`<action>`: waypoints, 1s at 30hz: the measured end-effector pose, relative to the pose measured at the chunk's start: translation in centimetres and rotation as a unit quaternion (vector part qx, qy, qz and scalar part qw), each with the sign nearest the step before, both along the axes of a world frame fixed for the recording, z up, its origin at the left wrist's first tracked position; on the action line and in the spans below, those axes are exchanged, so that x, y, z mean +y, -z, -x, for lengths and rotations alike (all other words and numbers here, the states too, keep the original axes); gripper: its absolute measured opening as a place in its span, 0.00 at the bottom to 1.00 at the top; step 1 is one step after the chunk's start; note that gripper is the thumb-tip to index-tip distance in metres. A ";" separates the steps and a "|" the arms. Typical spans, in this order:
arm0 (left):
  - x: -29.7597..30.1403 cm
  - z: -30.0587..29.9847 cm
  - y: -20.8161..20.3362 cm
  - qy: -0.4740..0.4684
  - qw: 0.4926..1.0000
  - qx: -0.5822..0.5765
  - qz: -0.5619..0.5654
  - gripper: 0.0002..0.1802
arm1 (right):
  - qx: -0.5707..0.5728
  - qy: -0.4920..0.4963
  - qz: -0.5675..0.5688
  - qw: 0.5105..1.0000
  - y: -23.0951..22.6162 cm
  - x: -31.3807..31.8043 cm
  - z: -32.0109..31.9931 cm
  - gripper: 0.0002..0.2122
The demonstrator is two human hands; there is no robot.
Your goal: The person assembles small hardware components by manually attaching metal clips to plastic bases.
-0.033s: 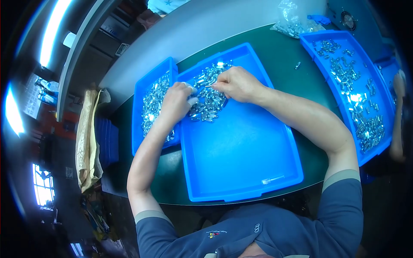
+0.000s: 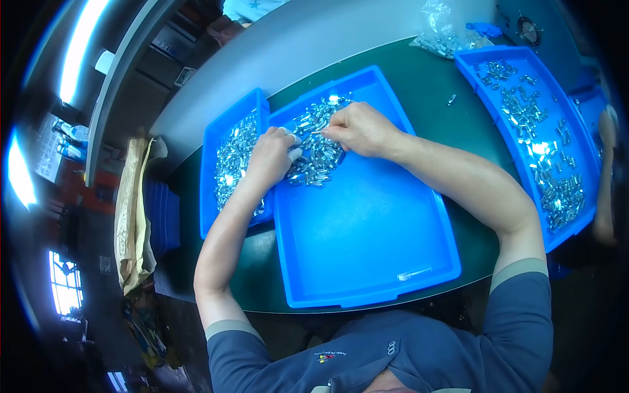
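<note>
A heap of small shiny metal cylinders (image 2: pixel 318 159) lies in the far part of the large blue tray (image 2: pixel 363 223). At the heap's right side, my right hand (image 2: pixel 368 130) is closed in a pinch on a small metal cylinder (image 2: pixel 318 132). My left hand (image 2: pixel 268 156) reaches over the tray's left rim to the heap. White covers sit on some of its fingertips, and its fingers curl inward at the metal parts. What they hold, if anything, is hidden. More metal cylinders fill a narrower blue tray (image 2: pixel 208 177) on the left.
On the right, another blue tray (image 2: pixel 508 134) holds scattered metal parts; a person's arm (image 2: pixel 606 177) is beyond it. A clear bag of parts (image 2: pixel 440 39) lies at the back. One loose part (image 2: pixel 451 100) rests on the green tabletop (image 2: pixel 426 78). A small clear tube (image 2: pixel 414 274) lies at the large tray's near edge.
</note>
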State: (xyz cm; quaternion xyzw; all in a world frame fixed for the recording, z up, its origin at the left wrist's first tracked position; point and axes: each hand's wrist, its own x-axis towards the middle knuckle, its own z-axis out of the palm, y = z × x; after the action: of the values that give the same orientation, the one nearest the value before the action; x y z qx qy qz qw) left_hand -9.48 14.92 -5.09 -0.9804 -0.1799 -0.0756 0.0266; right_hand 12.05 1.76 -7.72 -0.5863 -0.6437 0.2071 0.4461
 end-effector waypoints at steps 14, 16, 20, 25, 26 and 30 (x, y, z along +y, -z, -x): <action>-1.3 -1.0 0.4 0.012 0.976 -0.191 0.106 0.11 | 0.007 -0.008 0.038 0.999 0.2 -0.1 0.3 0.11; -1.9 -1.1 0.5 0.018 0.974 -0.193 0.120 0.11 | 0.018 -0.008 0.061 0.998 0.0 -0.1 0.4 0.11; -2.4 -1.5 0.2 0.039 0.973 -0.195 0.115 0.11 | -0.044 -0.008 0.029 0.999 0.1 -0.2 0.3 0.10; -2.3 -1.4 0.3 0.104 0.974 -0.191 0.058 0.12 | -0.157 0.002 -0.017 0.988 0.5 -0.2 0.5 0.10; -2.3 -1.4 0.3 0.122 0.976 -0.178 0.040 0.11 | -0.160 0.001 -0.015 0.987 0.5 -0.2 0.6 0.11; -2.2 -1.7 0.4 0.138 0.974 -0.175 0.036 0.11 | -0.080 -0.022 0.055 0.995 -0.3 -0.4 0.3 0.12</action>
State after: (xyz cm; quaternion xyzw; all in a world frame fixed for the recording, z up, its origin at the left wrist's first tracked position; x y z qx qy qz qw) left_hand -7.78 12.74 -5.47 -0.9677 -0.0478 -0.2423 -0.0515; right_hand 11.75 1.36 -7.42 -0.6105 -0.6779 0.2042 0.3552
